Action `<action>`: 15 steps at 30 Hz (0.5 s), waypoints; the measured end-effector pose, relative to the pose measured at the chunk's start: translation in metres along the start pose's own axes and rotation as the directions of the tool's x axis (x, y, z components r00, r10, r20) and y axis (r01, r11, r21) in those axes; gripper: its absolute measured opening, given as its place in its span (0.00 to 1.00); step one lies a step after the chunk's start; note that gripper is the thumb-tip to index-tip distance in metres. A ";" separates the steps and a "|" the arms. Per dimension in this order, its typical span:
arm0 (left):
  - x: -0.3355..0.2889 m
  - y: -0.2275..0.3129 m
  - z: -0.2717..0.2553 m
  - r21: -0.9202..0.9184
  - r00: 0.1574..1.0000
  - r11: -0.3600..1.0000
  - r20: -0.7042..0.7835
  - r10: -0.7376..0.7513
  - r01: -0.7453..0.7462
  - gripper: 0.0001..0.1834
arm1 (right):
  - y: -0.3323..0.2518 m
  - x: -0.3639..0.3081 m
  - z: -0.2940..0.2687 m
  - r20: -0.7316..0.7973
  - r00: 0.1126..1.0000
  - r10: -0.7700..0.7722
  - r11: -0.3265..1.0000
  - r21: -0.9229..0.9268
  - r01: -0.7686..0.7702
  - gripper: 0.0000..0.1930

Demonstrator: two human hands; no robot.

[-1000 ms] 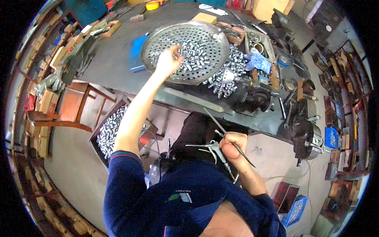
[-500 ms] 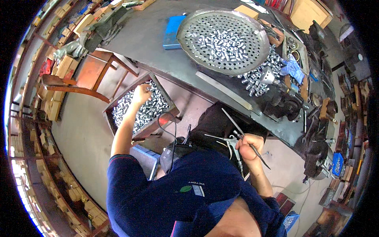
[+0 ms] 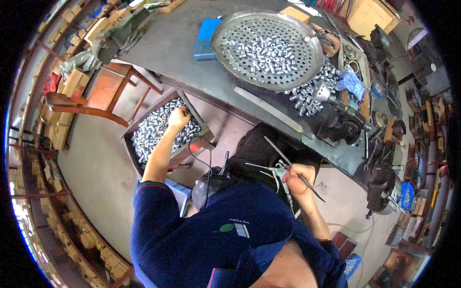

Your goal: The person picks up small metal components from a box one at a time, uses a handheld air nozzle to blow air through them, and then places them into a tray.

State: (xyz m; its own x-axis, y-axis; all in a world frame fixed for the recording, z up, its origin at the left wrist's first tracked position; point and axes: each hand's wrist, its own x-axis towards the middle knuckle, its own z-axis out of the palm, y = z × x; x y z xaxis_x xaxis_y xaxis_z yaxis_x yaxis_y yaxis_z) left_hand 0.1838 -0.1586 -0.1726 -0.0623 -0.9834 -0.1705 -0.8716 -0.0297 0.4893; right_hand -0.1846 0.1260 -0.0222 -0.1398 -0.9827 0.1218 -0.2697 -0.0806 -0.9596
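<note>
My left hand (image 3: 178,118) reaches down into a dark open box (image 3: 209,128) heaped with small shiny metal fittings (image 3: 156,132). Its fingers are curled together against the pile; whatever they hold, if anything, is hidden. Over my lap, my right hand (image 3: 300,179) is closed round a slim metal rod-like tool (image 3: 277,150), with both thin ends sticking out of the fist. An air blow gun (image 3: 280,172) with a thin nozzle shows right beside that hand. On the bench, a round perforated metal tray (image 3: 230,62) bears a heap of similar fittings (image 3: 271,54).
More fittings (image 3: 307,101) lie on the bench beside a dark chuck fixture (image 3: 343,122). A flat metal bar (image 3: 269,109) runs along the bench edge. A blue box (image 3: 207,41) and a blue glove (image 3: 352,84) are near the tray. A wooden chair (image 3: 103,91) stands left.
My left hand has moved a little to the right across the pile, its fingers drawing closer together. My right hand still grips the rod-like tool. The whole view has shifted slightly.
</note>
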 end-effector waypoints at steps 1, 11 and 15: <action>-0.001 -0.001 -0.001 -0.014 1.000 1.000 -0.007 0.002 -0.002 0.09 | -0.001 0.000 0.000 0.006 1.000 -0.010 1.000 0.025 0.010 0.10; -0.059 0.074 -0.076 -0.954 0.987 0.287 0.123 0.104 0.088 0.15 | -0.010 -0.002 -0.004 0.035 0.999 -0.027 0.999 0.025 0.026 0.13; -0.104 0.153 -0.076 -0.977 0.858 0.116 0.213 0.467 0.179 0.13 | -0.022 0.007 0.001 0.077 0.987 -0.141 0.987 0.088 0.135 0.21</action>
State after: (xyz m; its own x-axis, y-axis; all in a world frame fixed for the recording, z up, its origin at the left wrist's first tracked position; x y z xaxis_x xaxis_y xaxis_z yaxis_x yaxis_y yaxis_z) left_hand 0.0938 -0.0744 -0.0150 -0.5640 -0.8197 -0.1000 0.3629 -0.3548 0.8617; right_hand -0.1783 0.1205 -0.0004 -0.0264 -0.9713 0.2363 -0.2010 -0.2264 -0.9531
